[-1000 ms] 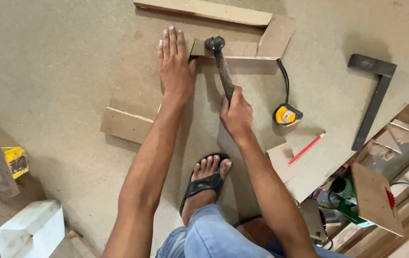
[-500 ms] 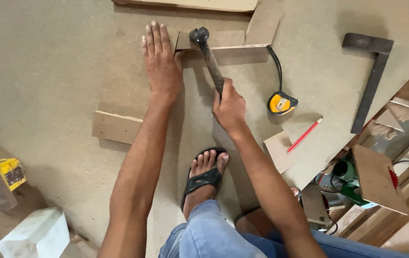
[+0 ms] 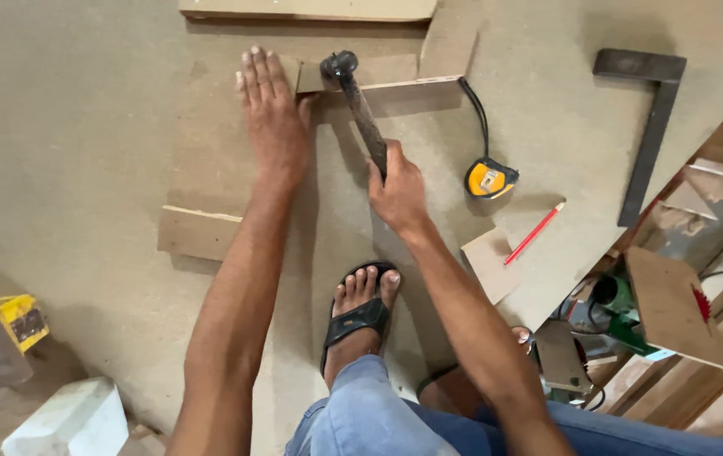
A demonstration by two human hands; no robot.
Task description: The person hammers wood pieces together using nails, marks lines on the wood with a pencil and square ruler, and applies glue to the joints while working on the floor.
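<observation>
hammer point(image 3: 360, 105) head dropped onto strip edge point(image 3: 378, 74); right hand point(image 3: 397, 190) clamped on handle, left hand point(image 3: 273, 114) flat.

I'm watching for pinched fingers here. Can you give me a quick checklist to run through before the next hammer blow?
1. Right hand grips the hammer handle: ok.
2. Left hand flat on the board: ok.
3. Left fingers beside the hammer head, close to the strip: not ok.
4. Nail under the head: cannot tell.
5. Tape measure and pencil away from the strike spot: ok.
6. Foot behind the hands: ok.
</observation>
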